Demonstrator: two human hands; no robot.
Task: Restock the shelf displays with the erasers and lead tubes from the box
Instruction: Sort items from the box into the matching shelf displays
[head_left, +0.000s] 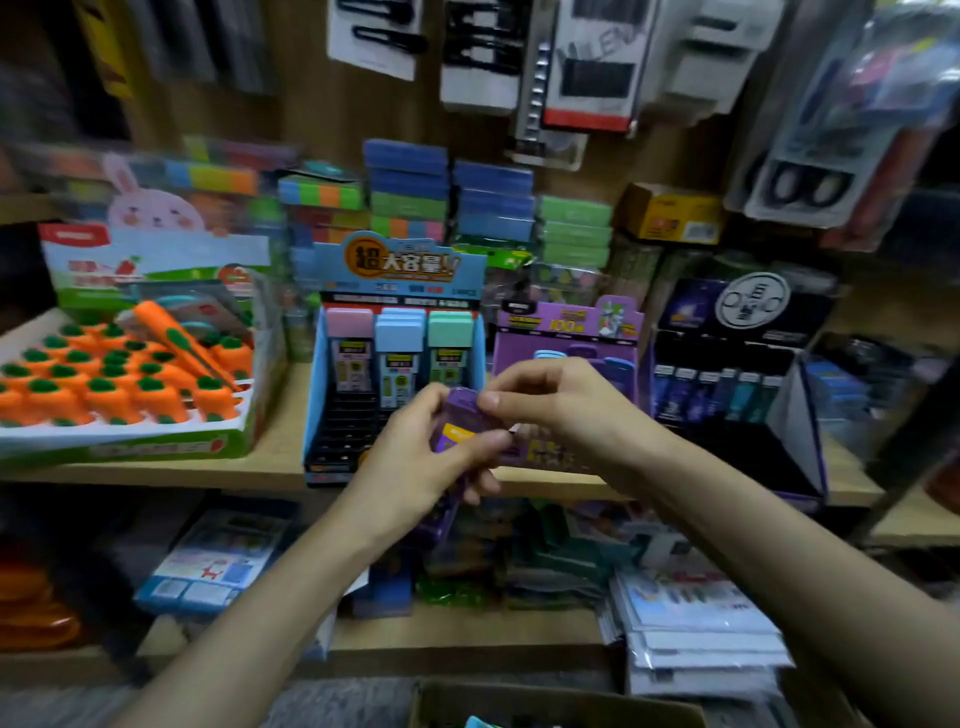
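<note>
Closest in, the cardboard box (545, 704) just pokes up at the bottom edge. Above it both hands meet in front of the shelf's (156, 473) front edge, around one purple tube (461, 422). The left hand (415, 462) is wrapped round its lower part and the right hand (561, 405) pinches the top end. The tube's long axis runs roughly upright, cap end up and leaning a bit right; the bottom end is hidden in the left palm. Right behind, the blue display (317, 395) sits at the shelf's front edge, with tubes only in its back row and bare black slots in front. The purple display (566, 325) is just right of it and mostly behind the right hand. The carrot tray (130, 441) fills the left end and the black display (800, 415) the right.
</note>
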